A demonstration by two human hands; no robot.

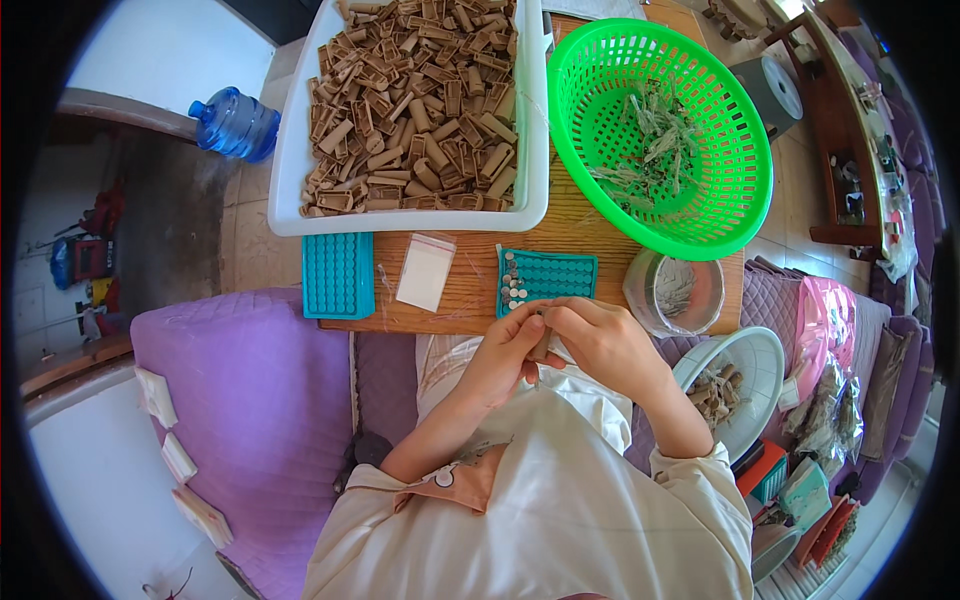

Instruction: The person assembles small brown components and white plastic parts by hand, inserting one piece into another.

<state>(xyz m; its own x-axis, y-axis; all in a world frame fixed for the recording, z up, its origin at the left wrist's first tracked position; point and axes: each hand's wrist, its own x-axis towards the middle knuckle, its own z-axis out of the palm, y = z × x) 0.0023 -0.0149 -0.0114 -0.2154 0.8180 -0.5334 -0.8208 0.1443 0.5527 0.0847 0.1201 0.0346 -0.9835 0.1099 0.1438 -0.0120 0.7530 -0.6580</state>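
- Both hands meet just off the desk's (470, 300) near edge — left hand (505, 355) and right hand (600, 345) pinch one small brown tube (541, 345) between closed fingertips.
- Right behind them, at that edge: a teal tray (548, 277), a few slots filled.
- Far side: white tub (290, 190) of brown tubes, green basket (745, 190) on the right.

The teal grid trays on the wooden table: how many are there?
2. One teal grid tray lies at the table's left front edge, under the white tub's corner. The other teal grid tray lies just beyond the hands, partly filled with small plugs. Others may be hidden.
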